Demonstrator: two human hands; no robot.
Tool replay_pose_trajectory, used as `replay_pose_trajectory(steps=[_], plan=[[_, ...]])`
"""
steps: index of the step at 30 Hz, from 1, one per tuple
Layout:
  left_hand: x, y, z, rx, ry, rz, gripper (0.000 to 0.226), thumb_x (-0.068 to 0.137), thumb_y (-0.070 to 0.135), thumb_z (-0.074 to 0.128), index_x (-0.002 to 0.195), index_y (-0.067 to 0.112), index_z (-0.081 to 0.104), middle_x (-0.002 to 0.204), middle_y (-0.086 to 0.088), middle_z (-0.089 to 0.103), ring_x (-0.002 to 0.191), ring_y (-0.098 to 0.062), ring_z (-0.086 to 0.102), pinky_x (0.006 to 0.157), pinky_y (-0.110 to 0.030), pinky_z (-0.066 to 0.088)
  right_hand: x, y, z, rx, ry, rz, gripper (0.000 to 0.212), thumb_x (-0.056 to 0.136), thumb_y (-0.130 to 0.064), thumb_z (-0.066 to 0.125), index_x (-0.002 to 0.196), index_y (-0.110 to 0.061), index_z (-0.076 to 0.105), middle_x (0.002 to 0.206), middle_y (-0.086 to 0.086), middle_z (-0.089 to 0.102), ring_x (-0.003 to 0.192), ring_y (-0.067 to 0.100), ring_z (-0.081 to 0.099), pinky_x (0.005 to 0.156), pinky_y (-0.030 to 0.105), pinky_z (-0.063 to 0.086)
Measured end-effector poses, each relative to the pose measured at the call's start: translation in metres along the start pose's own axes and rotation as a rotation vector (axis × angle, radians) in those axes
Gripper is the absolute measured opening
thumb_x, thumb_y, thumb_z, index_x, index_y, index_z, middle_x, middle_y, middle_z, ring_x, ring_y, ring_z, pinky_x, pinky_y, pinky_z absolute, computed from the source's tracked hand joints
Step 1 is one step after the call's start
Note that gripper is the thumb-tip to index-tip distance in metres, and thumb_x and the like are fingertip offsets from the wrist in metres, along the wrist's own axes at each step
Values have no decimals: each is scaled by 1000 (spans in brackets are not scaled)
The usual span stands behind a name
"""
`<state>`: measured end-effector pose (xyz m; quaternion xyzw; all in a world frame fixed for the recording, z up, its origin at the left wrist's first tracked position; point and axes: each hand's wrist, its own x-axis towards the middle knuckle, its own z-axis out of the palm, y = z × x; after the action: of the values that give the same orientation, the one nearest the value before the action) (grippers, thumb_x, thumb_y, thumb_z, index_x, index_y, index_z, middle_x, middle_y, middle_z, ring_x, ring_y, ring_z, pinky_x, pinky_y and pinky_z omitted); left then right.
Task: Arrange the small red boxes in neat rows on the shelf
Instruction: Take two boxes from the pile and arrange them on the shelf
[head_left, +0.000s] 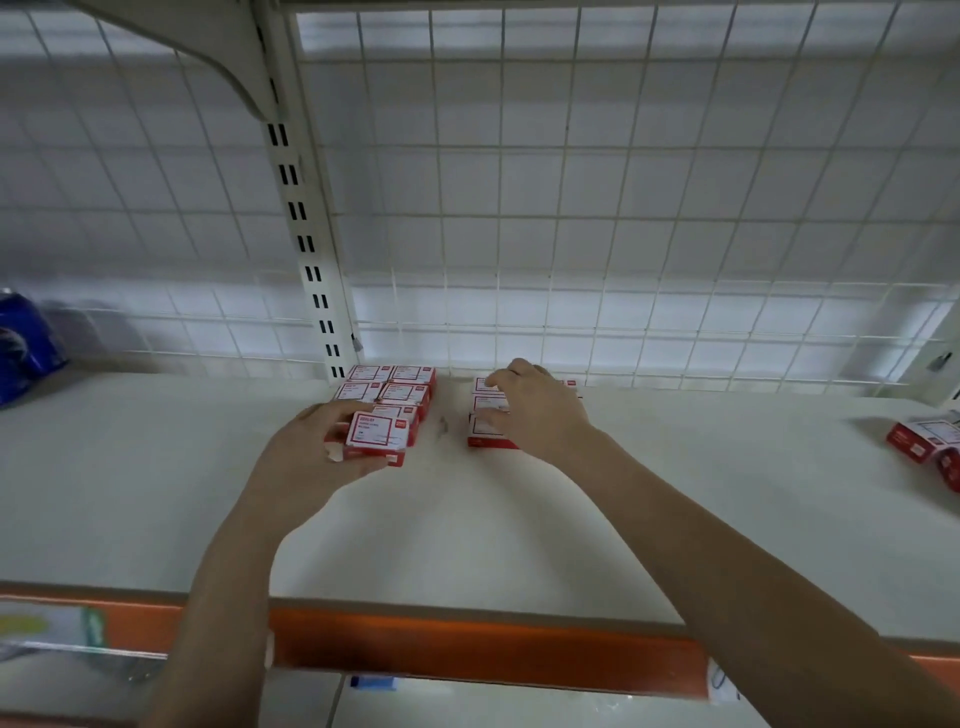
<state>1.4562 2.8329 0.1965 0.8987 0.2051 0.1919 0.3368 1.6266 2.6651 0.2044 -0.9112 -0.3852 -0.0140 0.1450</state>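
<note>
Several small red boxes with white labels (400, 387) stand in two short rows at the back of the white shelf (467, 519), next to the slotted upright. My left hand (311, 452) grips one more red box (376, 435) at the front of that group. To the right a second column of red boxes (485, 426) lies against the back; my right hand (535, 410) rests on top of it with fingers curled over the boxes, hiding most of them.
A few loose red boxes (924, 439) lie at the shelf's far right edge. A blue package (23, 345) stands at the far left. A wire grid (623, 208) backs the shelf, and an orange price rail (488, 654) runs along its front edge.
</note>
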Motion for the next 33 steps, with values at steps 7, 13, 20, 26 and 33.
replay_pose_trajectory(steps=[7,13,20,26,33], plan=[[-9,-31,-15,40,-42,-144,49,71,19,80,115,31,62,102,5,65,84,-10,59,80,-26,43,30,-39,7,-49,-63,-75,42,93,-30,50,132,-14,46,129,6,45,122,24,44,95,40,45],[-6,-43,-18,-15,-61,-153,51,74,14,76,120,31,62,105,7,70,97,-14,64,93,-33,47,32,-60,16,-42,-50,-141,40,95,-32,46,130,-14,47,126,6,49,119,23,45,92,38,45],[5,-43,-13,-31,-12,-189,49,76,11,74,122,23,61,109,2,68,93,-13,61,79,-20,41,29,-57,18,-32,-70,-144,43,95,-35,45,134,-16,45,134,5,46,125,22,42,99,37,40],[8,-40,-9,-18,25,-205,47,78,13,72,122,24,61,113,1,68,101,-18,62,90,-29,44,30,-53,21,-37,-69,-126,39,94,-33,47,129,-15,49,130,5,49,122,23,44,94,37,42],[8,-37,-14,73,5,-232,59,85,27,66,139,17,43,136,-6,53,120,-24,52,98,-34,40,32,-52,24,-44,-92,-182,44,94,-34,46,132,-14,46,132,6,46,125,23,40,98,38,39]])
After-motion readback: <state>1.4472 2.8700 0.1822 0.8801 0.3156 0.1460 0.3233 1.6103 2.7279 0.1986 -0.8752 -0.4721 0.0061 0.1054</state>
